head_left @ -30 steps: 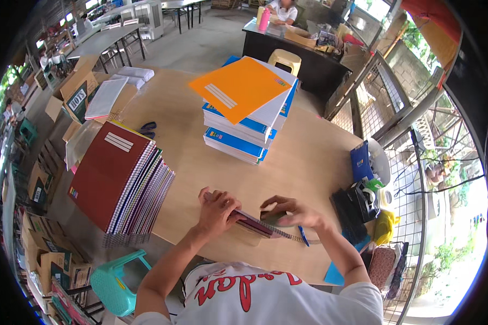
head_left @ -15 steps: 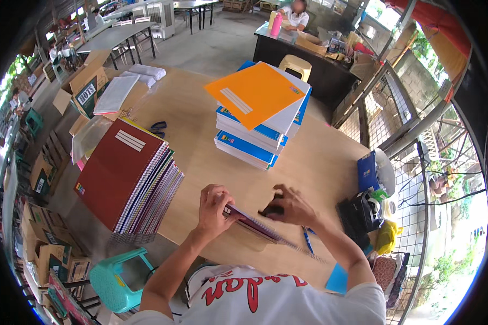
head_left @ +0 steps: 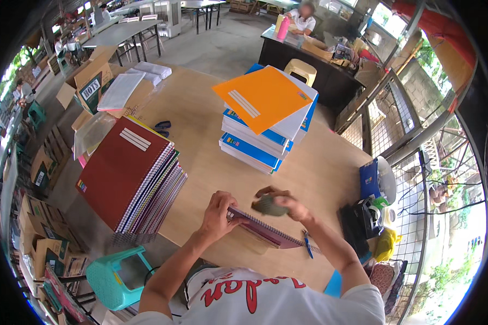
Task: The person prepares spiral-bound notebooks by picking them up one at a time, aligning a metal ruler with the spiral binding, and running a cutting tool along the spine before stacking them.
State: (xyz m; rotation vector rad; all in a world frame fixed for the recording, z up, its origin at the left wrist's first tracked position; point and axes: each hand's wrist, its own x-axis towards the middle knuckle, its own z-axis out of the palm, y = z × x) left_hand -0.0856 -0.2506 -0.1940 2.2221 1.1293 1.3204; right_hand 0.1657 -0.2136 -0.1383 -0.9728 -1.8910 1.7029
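Observation:
My left hand (head_left: 217, 218) grips one end of a maroon spiral notebook (head_left: 271, 234), which stands on edge with its wire coil upward. My right hand (head_left: 291, 206) is closed on a rounded dark green object (head_left: 269, 206), blurred by motion, its kind unclear. That object is just above the coil; whether it touches is hard to tell. By the coil's loose right end lies a slim blue tool (head_left: 307, 245). To the left stands a tall pile of spiral notebooks with a dark red cover (head_left: 122, 173) on top.
Blue-covered paper stacks (head_left: 252, 149) with an orange cover (head_left: 263, 99) on top stand beyond my hands. Dark scissors (head_left: 162, 128) lie near the notebook pile. A black container (head_left: 366, 216) and a yellow bag (head_left: 387, 246) sit at right. A teal stool (head_left: 119, 276) stands lower left.
My right hand has turned and moved slightly left over the coil, bringing the dark green object into clearer view. My left hand keeps its grip on the notebook. The whole view has shifted slightly.

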